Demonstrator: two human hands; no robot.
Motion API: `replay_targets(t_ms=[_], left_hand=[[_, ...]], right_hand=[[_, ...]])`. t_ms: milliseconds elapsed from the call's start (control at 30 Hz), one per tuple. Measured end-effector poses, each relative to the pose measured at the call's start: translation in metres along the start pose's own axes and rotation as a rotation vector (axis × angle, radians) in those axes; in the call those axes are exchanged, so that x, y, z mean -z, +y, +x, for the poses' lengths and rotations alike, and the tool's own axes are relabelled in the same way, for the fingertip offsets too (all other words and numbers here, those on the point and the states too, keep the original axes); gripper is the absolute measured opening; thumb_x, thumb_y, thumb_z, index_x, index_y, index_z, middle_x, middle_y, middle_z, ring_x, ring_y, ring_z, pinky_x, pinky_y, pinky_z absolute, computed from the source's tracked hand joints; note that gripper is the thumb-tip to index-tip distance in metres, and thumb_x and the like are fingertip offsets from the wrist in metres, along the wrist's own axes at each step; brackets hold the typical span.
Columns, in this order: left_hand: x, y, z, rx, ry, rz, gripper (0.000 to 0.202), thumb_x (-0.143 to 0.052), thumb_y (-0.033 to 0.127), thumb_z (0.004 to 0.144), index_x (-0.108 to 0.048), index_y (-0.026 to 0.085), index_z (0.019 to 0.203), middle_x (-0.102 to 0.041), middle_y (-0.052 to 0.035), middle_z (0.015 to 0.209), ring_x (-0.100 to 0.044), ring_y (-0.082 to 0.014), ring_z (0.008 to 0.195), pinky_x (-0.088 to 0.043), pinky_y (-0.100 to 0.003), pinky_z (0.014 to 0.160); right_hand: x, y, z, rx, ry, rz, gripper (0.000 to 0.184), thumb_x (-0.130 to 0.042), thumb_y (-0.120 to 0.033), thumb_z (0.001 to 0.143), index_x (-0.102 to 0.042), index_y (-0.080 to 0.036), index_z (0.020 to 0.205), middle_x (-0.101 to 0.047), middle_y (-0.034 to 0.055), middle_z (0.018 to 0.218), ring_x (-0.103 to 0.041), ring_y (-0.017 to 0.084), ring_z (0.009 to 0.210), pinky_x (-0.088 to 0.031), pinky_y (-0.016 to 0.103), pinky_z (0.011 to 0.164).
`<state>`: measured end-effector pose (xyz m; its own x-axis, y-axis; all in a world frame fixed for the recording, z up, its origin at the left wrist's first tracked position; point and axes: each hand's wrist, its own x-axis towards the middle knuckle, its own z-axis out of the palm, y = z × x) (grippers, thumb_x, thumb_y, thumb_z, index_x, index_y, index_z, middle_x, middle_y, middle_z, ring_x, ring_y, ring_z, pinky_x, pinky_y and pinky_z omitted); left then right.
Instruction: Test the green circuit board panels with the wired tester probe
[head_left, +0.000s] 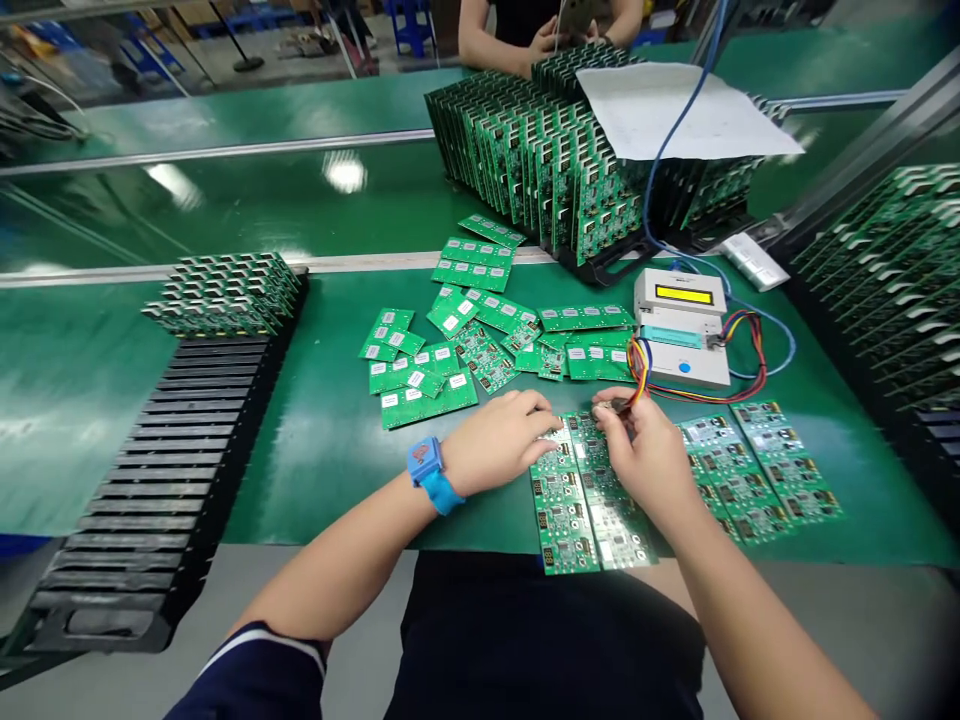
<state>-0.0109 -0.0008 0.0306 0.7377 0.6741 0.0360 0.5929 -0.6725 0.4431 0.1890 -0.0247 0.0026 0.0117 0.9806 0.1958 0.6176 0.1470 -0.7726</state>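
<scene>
Green rectangular circuit panel (562,505) lies under my left hand (495,440), fingertips slightly parted. My right hand (652,450) pinches thin red-and-yellow wires (641,372), a white boxy device (664,367) beyond its fingertips

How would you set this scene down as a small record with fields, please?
Left hand: touching the far end of a green board panel
Right hand: holding the end of the coloured wires over the adjoining panel
Left wrist: blue band
Device: white unit with yellow display
Left side: black rack, boards in its far end
</scene>
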Motion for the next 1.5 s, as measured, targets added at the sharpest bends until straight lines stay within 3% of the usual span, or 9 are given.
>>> replay_targets(t_ms=[133,233,433,733,833,967,1233,1367,1500], left_hand=[[0.007,0.024,-0.014,-0.037,-0.085,0.087,0.026,-0.061,0.032,0.084,-0.060,0.017,0.105,-0.055,-0.0082,0.108,-0.051,-0.0236,0.102,-0.046,-0.040,0.088],[0.001,0.036,-0.027,-0.107,-0.118,0.062,0.042,-0.064,0.044,0.080,-0.057,0.020,0.114,-0.051,-0.0105,0.115,-0.050,-0.0258,0.105,-0.045,-0.042,0.087],[-0.023,0.035,-0.036,-0.144,-0.097,0.022,0.056,-0.055,0.061,0.076,-0.053,0.028,0.121,-0.048,-0.0111,0.117,-0.045,-0.0280,0.110,-0.042,-0.044,0.090],[-0.026,0.039,-0.044,-0.127,-0.054,-0.039,0.051,-0.056,0.052,0.081,-0.047,0.027,0.125,-0.045,-0.0112,0.126,-0.041,-0.0289,0.121,-0.041,-0.047,0.098],[-0.032,0.034,-0.050,0.007,0.104,-0.048,0.056,-0.054,0.047,0.085,-0.036,0.026,0.134,-0.042,-0.0119,0.129,-0.039,-0.0285,0.123,-0.040,-0.046,0.100],[-0.038,0.023,-0.047,0.332,0.311,0.073,0.086,-0.060,0.063,0.073,-0.027,0.020,0.141,-0.046,-0.0140,0.115,-0.046,-0.0321,0.107,-0.042,-0.053,0.092],[-0.018,0.009,-0.041,0.327,0.100,-0.014,0.079,-0.067,0.062,0.068,-0.041,0.020,0.129,-0.045,-0.0102,0.112,-0.048,-0.0280,0.104,-0.045,-0.046,0.091],[-0.012,0.005,-0.050,0.346,0.103,-0.073,0.075,-0.069,0.058,0.067,-0.040,0.020,0.125,-0.045,-0.0088,0.113,-0.049,-0.0273,0.106,-0.045,-0.046,0.092],[-0.019,0.003,-0.063,0.445,0.150,-0.244,0.074,-0.069,0.052,0.071,-0.031,0.024,0.128,-0.048,-0.0047,0.102,-0.055,-0.0210,0.090,-0.051,-0.039,0.079]], right_hand=[[-0.001,-0.001,0.000,0.017,0.010,-0.004,0.014,-0.048,-0.027,0.087,-0.054,-0.020,0.097,-0.063,0.0090,0.095,-0.062,0.022,0.080,-0.050,0.037,0.072],[-0.001,0.000,0.000,0.029,0.018,0.002,0.014,-0.047,-0.027,0.088,-0.053,-0.020,0.098,-0.063,0.0089,0.095,-0.062,0.023,0.082,-0.050,0.038,0.073],[-0.002,0.002,-0.001,0.057,0.021,0.004,0.013,-0.046,-0.025,0.088,-0.053,-0.020,0.098,-0.062,0.0089,0.094,-0.061,0.024,0.085,-0.049,0.039,0.076],[-0.001,-0.002,-0.001,0.080,0.047,0.032,0.014,-0.040,-0.020,0.089,-0.052,-0.019,0.095,-0.060,0.0101,0.095,-0.059,0.023,0.090,-0.049,0.038,0.080],[-0.002,-0.002,0.000,0.083,0.055,0.032,0.014,-0.040,-0.019,0.088,-0.052,-0.019,0.095,-0.060,0.0104,0.095,-0.059,0.023,0.089,-0.050,0.038,0.079],[-0.002,-0.003,0.000,0.088,0.059,0.027,0.014,-0.041,-0.018,0.088,-0.052,-0.020,0.095,-0.061,0.0104,0.095,-0.060,0.024,0.089,-0.050,0.038,0.079],[-0.002,-0.007,-0.001,0.074,0.058,0.022,0.013,-0.039,-0.017,0.088,-0.051,-0.018,0.095,-0.060,0.0115,0.095,-0.059,0.024,0.087,-0.050,0.038,0.078],[-0.002,-0.008,-0.001,0.060,0.062,0.027,0.014,-0.039,-0.016,0.088,-0.050,-0.019,0.095,-0.059,0.0112,0.095,-0.059,0.023,0.088,-0.050,0.038,0.078],[-0.003,-0.007,-0.001,0.049,0.060,0.034,0.013,-0.039,-0.016,0.088,-0.051,-0.019,0.095,-0.059,0.0106,0.095,-0.059,0.023,0.088,-0.050,0.037,0.078]])
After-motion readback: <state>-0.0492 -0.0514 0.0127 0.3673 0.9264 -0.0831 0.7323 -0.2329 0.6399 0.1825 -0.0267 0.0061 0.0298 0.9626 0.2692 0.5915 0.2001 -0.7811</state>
